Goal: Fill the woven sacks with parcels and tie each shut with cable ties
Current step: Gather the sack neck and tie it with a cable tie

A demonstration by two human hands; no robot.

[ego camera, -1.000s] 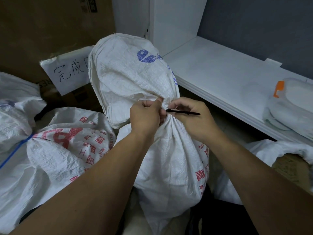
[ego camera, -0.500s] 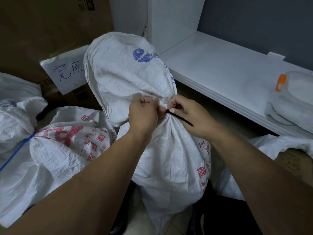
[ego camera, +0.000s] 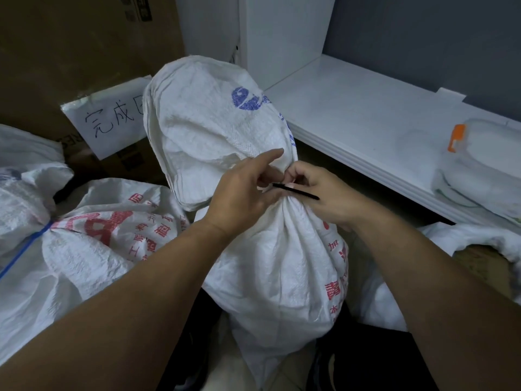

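A white, smooth laminate shelf [ego camera: 366, 117] runs from twelve o'clock out toward three o'clock, with a stack of flat white plastic packets [ego camera: 485, 170] bearing an orange tab lying on it at three o'clock. At the centre stands the white woven polypropylene sack with red and blue print [ego camera: 282, 263], its coarse crinkled cloth gathered into tight pleats at a neck; the loose mouth above fans into a rounded flap toward twelve o'clock. At nine o'clock lies a second white woven sack with red print [ego camera: 93, 249], slumped and wrinkled, and beyond it a third white woven sack bound with blue cord [ego camera: 19, 210]. Behind them, at eleven o'clock, a brown cardboard box [ego camera: 70, 46] carries a white paper sign with handwritten characters [ego camera: 110, 122].

The left hand [ego camera: 242, 193], a fist clenched on the neck half a second ago, has now loosened: its index finger points out straight toward one o'clock, the other fingers lie against the bunched cloth, and whether they pinch anything cannot be told. The right hand [ego camera: 318, 193] remains at the neck, fingers curled, thumb and fingertips pinching the thin black plastic cable tie [ego camera: 296, 191] near its head. The tie's free tail juts toward four o'clock across the right hand, much as before.
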